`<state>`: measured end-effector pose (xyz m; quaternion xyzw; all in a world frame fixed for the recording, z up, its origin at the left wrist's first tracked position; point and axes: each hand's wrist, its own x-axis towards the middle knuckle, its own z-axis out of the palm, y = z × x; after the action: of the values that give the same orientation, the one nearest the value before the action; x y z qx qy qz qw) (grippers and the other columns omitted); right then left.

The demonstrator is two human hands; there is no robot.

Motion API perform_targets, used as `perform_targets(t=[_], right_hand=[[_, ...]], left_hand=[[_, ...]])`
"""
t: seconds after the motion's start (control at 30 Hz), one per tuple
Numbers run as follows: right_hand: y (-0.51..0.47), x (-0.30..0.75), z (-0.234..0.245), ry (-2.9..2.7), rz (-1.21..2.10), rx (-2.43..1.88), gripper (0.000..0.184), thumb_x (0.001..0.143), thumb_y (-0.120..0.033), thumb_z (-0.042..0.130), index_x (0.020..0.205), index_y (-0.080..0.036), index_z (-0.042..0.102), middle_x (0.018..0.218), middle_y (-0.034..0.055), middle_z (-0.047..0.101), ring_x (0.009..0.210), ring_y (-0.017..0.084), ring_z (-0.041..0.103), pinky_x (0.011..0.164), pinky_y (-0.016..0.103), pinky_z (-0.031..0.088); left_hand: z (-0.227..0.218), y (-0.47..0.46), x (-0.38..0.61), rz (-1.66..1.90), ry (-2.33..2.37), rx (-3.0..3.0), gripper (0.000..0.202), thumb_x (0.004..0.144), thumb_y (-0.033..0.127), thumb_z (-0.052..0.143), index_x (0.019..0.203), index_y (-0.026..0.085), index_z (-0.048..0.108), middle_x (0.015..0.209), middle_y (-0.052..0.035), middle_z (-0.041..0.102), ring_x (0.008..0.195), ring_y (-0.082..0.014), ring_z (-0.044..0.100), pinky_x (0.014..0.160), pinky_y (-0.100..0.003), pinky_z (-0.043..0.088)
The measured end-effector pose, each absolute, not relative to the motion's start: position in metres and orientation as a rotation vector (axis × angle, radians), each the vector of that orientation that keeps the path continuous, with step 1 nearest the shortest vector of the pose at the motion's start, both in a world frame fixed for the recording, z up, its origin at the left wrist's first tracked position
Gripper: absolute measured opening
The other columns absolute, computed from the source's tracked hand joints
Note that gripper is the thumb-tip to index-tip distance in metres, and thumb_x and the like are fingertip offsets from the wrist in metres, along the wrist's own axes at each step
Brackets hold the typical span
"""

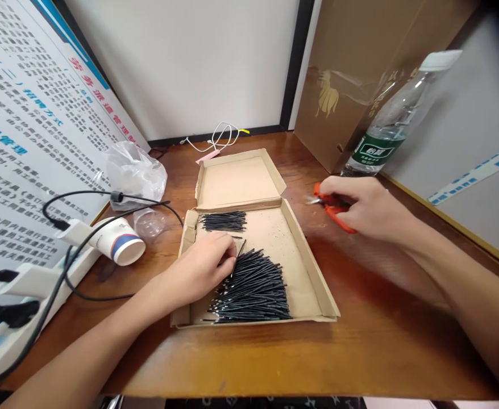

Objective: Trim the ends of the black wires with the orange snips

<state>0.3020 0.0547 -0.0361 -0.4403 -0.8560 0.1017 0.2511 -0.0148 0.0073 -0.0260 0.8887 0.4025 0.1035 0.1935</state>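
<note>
My left hand [204, 261] is over the left side of an open cardboard box [313, 272], thumb and forefinger pinched on a short black wire [241, 247] that sticks up from the fingers. Just below and right of it lies a large, fanned pile of short black wires [260, 289], some with pale, bare ends. A smaller, neater bundle of black wires [224, 220] lies at the box's far left. Off to the right of the box, my right hand [360, 204] is closed around red-handled wire cutters [337, 211], their small metal jaws pointing left.
On the left stand a paper cup [124, 244], a clear plastic bag [134, 170] and a power strip [40, 307] with black cables. At the right is a water bottle [381, 136] before a brown carton [339, 74]. A white cable [219, 136] lies at the back.
</note>
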Motion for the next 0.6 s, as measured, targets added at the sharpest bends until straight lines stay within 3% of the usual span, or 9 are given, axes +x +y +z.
perform_targets(t=[0.1, 0.23, 0.37, 0.6], right_hand=[[0.058, 0.305, -0.038, -2.593, 0.307, -1.131, 0.014, 0.070, -0.009, 0.049, 0.067, -0.022, 0.053, 0.064, 0.0010, 0.053, 0.061, 0.016, 0.048, 0.058, 0.028, 0.036], [0.057, 0.306, -0.036, -2.524, 0.128, -1.205, 0.011, 0.078, -0.016, 0.047, 0.074, -0.022, 0.056, 0.070, 0.0037, 0.056, 0.064, 0.018, 0.050, 0.060, 0.029, 0.037], [0.054, 0.302, -0.039, -2.607, 0.269, -1.182, 0.012, 0.079, -0.016, 0.049, 0.080, -0.022, 0.060, 0.072, 0.0028, 0.058, 0.062, 0.016, 0.051, 0.059, 0.027, 0.038], [0.058, 0.303, -0.046, -2.615, 0.239, -1.276, 0.011, 0.082, -0.020, 0.050, 0.084, -0.021, 0.061, 0.076, 0.0047, 0.058, 0.066, 0.017, 0.054, 0.062, 0.029, 0.040]], left_hand=[[-0.024, 0.009, -0.015, 0.289, 1.131, 2.496, 0.012, 0.087, 0.009, 0.044, 0.080, 0.018, 0.048, 0.081, -0.0022, 0.054, 0.078, -0.0173, 0.048, 0.073, -0.031, 0.041], [-0.023, 0.010, -0.015, 0.289, 1.131, 2.543, 0.012, 0.087, 0.009, 0.044, 0.080, 0.018, 0.048, 0.087, -0.0042, 0.056, 0.085, -0.0194, 0.049, 0.080, -0.035, 0.042], [-0.024, 0.009, -0.014, 0.302, 1.125, 2.560, 0.011, 0.087, 0.009, 0.045, 0.081, 0.018, 0.048, 0.104, -0.0071, 0.058, 0.101, -0.0217, 0.050, 0.090, -0.039, 0.042], [-0.028, 0.009, -0.016, 0.283, 1.092, 2.554, 0.011, 0.088, 0.009, 0.046, 0.083, 0.018, 0.048, 0.129, -0.0112, 0.051, 0.123, -0.0223, 0.045, 0.104, -0.043, 0.039]])
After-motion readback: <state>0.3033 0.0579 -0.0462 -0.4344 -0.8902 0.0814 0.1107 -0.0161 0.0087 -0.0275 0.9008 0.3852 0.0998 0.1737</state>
